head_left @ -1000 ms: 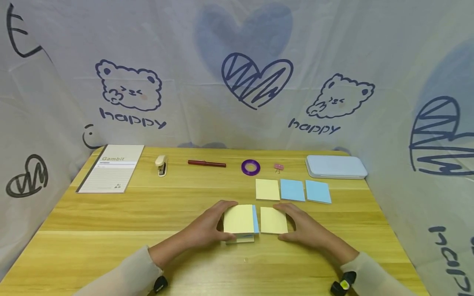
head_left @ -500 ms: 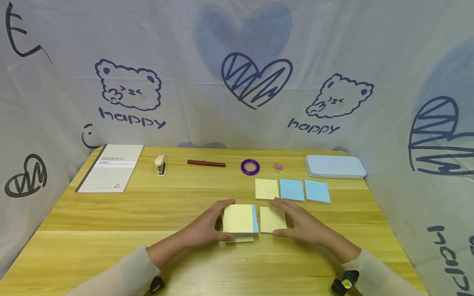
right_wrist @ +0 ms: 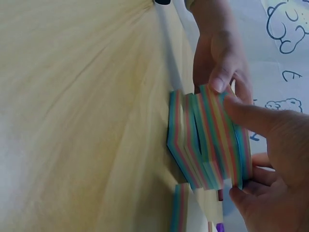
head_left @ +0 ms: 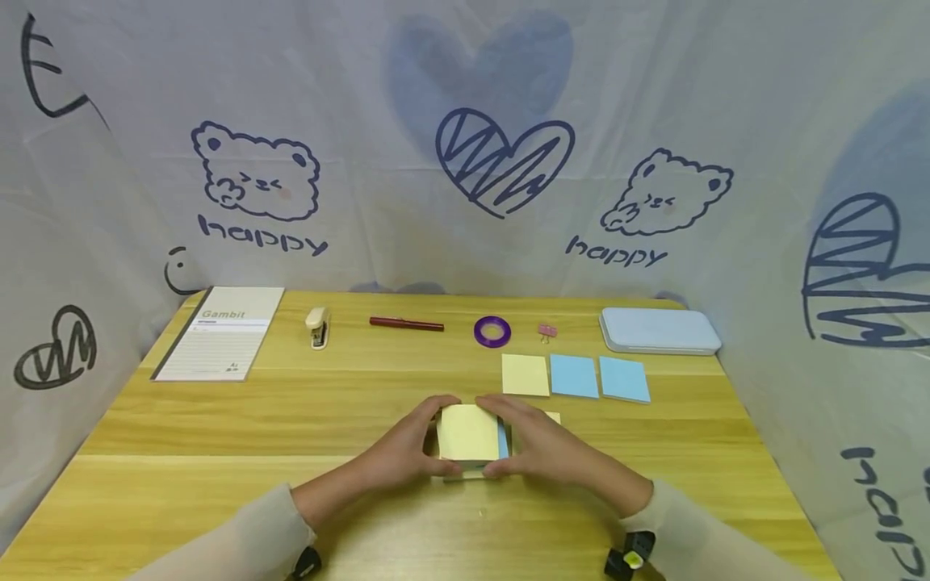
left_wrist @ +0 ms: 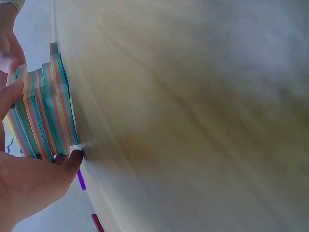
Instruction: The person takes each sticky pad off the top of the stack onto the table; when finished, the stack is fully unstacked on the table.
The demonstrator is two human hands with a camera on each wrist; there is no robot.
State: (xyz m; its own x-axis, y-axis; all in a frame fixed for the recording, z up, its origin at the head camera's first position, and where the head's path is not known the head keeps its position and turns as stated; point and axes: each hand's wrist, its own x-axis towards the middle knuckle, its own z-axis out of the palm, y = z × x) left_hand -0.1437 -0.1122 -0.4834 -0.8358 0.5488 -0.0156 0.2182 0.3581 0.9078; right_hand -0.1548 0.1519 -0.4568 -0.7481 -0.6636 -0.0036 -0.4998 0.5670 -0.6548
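A thick stack of sticky-note pads [head_left: 468,434], yellow on top with a blue pad edge showing at its right, lies on the wooden table [head_left: 218,436] near the front middle. My left hand [head_left: 425,440] grips the stack's left side and my right hand [head_left: 517,442] grips its right side. The right wrist view shows the stack's striped, uneven edges [right_wrist: 207,140] pinched between my right hand's [right_wrist: 270,159] finger and thumb, with the left hand [right_wrist: 222,58] opposite. In the left wrist view my left hand [left_wrist: 34,183] lies against the stack [left_wrist: 46,111]. A single yellow pad [head_left: 554,417] peeks out behind my right hand.
Behind the stack lie a yellow pad [head_left: 525,374] and two blue pads [head_left: 574,375]. Along the back edge are a notebook [head_left: 221,331], stapler [head_left: 317,326], red pen [head_left: 405,323], purple tape roll [head_left: 492,331], pink clip [head_left: 546,330] and pale blue case [head_left: 657,329]. Printed cloth walls surround the table.
My right hand left the single yellow pad and slid left onto the right side of the stack. The left hand stayed on the stack.
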